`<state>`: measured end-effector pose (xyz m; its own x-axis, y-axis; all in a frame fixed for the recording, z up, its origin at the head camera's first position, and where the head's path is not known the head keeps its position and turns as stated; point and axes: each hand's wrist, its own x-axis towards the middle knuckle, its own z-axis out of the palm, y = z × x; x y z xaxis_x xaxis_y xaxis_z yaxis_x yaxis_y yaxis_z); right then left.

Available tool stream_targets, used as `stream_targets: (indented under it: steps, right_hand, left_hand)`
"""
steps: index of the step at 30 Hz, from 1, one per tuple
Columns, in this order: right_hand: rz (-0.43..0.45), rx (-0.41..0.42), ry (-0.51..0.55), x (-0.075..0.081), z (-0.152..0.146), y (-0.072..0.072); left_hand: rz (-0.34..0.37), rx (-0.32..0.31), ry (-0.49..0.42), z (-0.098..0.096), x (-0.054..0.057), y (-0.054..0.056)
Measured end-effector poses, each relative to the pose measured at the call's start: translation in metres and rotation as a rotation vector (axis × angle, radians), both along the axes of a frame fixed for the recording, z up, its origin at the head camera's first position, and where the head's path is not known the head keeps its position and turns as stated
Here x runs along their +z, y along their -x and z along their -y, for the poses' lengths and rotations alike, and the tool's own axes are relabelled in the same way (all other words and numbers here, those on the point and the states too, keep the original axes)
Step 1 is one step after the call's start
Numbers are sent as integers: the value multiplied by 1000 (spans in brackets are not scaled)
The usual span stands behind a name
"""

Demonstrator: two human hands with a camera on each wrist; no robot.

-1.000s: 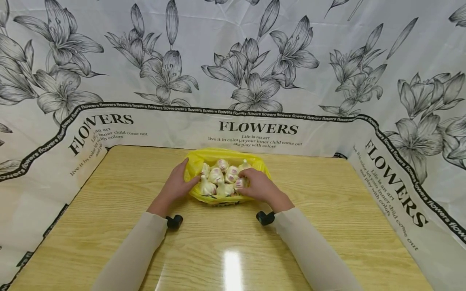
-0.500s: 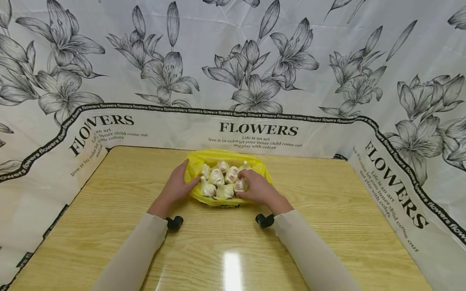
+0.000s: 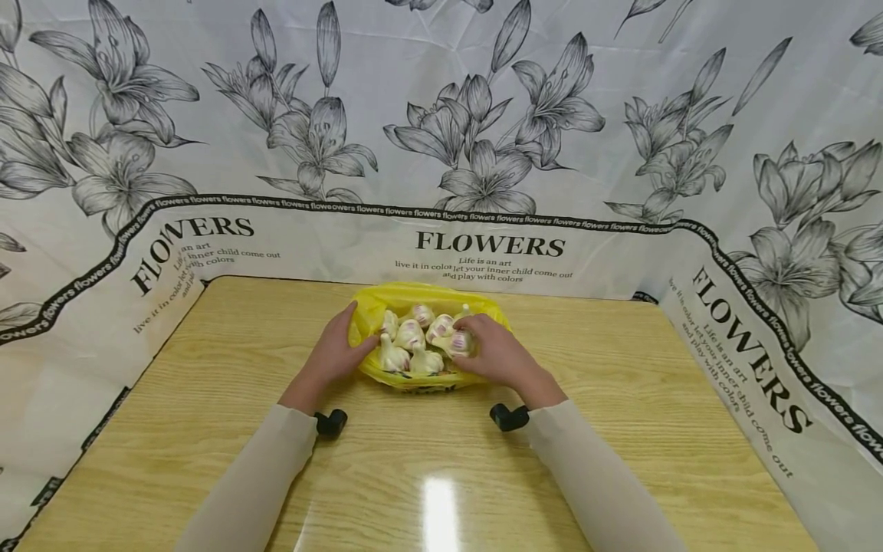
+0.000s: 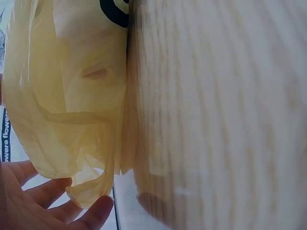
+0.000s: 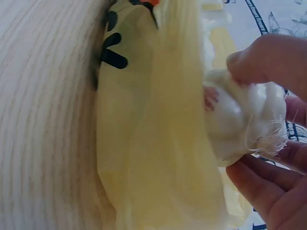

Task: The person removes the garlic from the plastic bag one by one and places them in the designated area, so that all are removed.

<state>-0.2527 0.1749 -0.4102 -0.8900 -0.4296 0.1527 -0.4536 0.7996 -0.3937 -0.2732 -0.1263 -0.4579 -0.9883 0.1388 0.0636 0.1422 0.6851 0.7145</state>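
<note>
A yellow plastic bag (image 3: 378, 297) lies mouth open on the table, with several white and purple garlic bulbs (image 3: 410, 335) inside. My left hand (image 3: 331, 351) grips the bag's left side, thumb over the rim and fingers outside. In the left wrist view, the bag's crumpled end (image 4: 91, 189) sits among those fingers. My right hand (image 3: 502, 354) holds one garlic bulb (image 3: 461, 343) at the bag's right end. The right wrist view has that bulb (image 5: 230, 117) between thumb and fingers, roots facing the palm, partly behind the bag's wall (image 5: 158, 129).
The wooden table (image 3: 407, 460) spreads out around the bag. A white cloth (image 3: 331, 249) printed with flowers and lettering hangs along its back and both sides. A black wrist camera (image 3: 509, 418) sits under each wrist.
My right hand has moved slightly right, and the garlic bulb in it has lifted and turned among the others. The left hand keeps its place on the bag.
</note>
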Motion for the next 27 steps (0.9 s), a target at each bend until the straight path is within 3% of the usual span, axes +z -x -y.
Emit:
stream_targets:
  steps: [9,27]
  right_hand:
    - [-51,-50,70,10,-16,-7]
    - [-107,-109,123,14,-51,-8]
  left_hand:
    - [21,11,12,-1,0,-1]
    - [3,11,-1,-1,-1,-2]
